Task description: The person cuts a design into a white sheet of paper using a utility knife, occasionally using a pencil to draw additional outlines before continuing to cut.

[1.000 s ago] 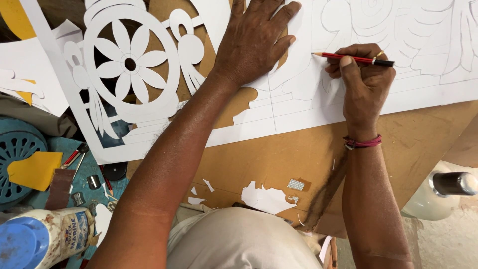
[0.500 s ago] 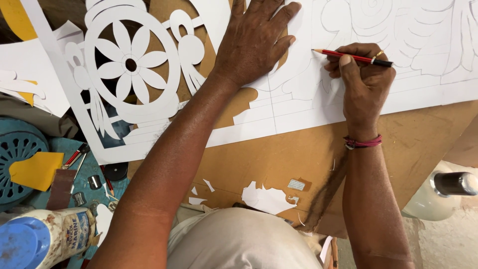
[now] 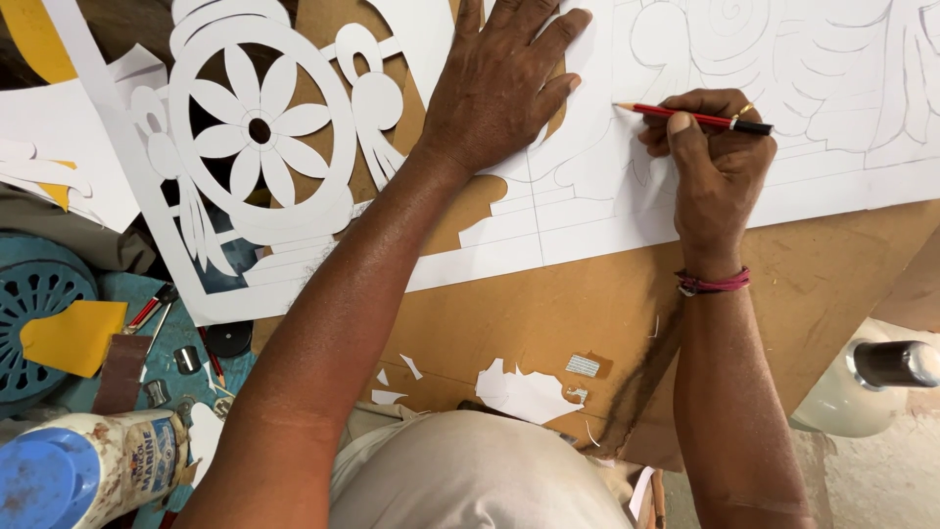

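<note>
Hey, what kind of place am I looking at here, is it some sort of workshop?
Most likely a craft or stencil-making workshop. The right hand draws with a red pencil on a large white sheet that the left hand presses flat, beside a cut-out flower stencil, paper scraps and a glue bottle.

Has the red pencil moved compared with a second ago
No. The red pencil in the right hand keeps its tip at the same spot on the white sheet, beside the drawn scroll.

The paper looked matt and smooth; the board was rough brown fibreboard; the pencil had glossy red lacquer; the bottle was grimy plastic.
</note>
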